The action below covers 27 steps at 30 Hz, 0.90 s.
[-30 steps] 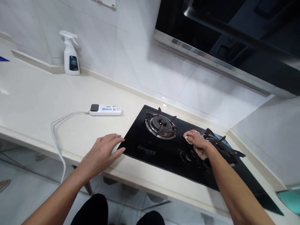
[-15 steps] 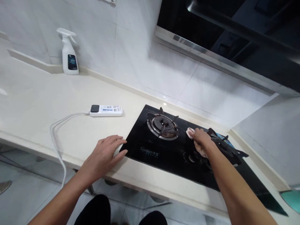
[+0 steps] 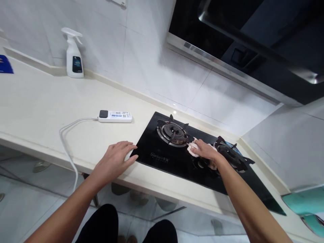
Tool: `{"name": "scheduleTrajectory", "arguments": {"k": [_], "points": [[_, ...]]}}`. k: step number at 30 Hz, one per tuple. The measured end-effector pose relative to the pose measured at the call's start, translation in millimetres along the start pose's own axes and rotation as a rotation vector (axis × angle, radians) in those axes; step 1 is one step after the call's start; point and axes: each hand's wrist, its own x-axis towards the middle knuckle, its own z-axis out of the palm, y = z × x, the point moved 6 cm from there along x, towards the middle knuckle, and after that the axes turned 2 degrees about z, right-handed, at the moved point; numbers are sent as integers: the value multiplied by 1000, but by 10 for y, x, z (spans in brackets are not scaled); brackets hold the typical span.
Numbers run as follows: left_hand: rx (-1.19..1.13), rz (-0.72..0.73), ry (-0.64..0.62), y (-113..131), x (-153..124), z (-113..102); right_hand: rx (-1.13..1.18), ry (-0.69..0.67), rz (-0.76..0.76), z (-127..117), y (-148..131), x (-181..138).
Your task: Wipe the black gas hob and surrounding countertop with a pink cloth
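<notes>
My left hand (image 3: 115,161) rests at the left front corner of the black glass gas stove (image 3: 152,168), thumb and forefinger apart and their tips at the stove's edge. It appears to hold nothing. A pale pinkish cloth (image 3: 192,149) is bunched under my right hand (image 3: 205,150), whose fingers are closed on it. The cloth lies against the glass between the left burner (image 3: 174,133) and the right burner (image 3: 231,153), close by the left burner's support. Part of the cloth shows behind the hand, near a control knob (image 3: 200,164).
A white spray bottle (image 3: 74,55) stands by the wall. On the pale counter (image 3: 45,108) lies a white power bank-like device (image 3: 115,116) with a white cable (image 3: 66,148). A dark range hood (image 3: 227,44) overhangs the stove. Something green (image 3: 303,200) is at the right.
My right hand has moved left with the cloth, nearer to the left burner. My left hand stays at the stove's corner. The view has shifted slightly.
</notes>
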Motion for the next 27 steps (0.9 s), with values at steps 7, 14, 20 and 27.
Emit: {"name": "scheduleTrajectory", "arguments": {"k": [7,14,20,27], "points": [[5,-17,-31,5,10,-10,41,23,-154,-117,-396,-169],[0,-11,-43,-35,35,0,110,203,-307,-124,-946,-581],[30,-3,-65,-70,74,9,291,402,-325,-38,-1481,-1010],[59,-17,-69,-85,88,-7,390,534,-178,101,-1216,-1505]]}}
